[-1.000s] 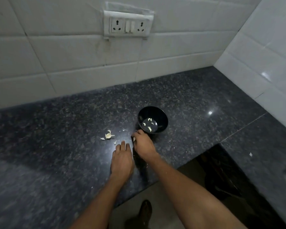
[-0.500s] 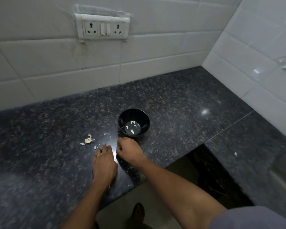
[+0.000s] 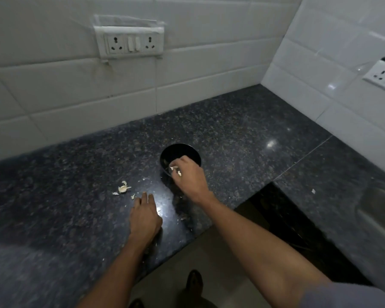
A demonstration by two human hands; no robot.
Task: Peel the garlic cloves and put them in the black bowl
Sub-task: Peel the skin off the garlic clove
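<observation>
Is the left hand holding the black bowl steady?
No: the left hand rests flat on the granite counter, apart from the black bowl.

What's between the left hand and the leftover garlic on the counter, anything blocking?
Nothing visible. The left hand lies flat on the counter, and only bare granite and one small skin scrap separate its fingertips from the garlic piece. The right hand is over the black bowl, clear of that path.
</observation>
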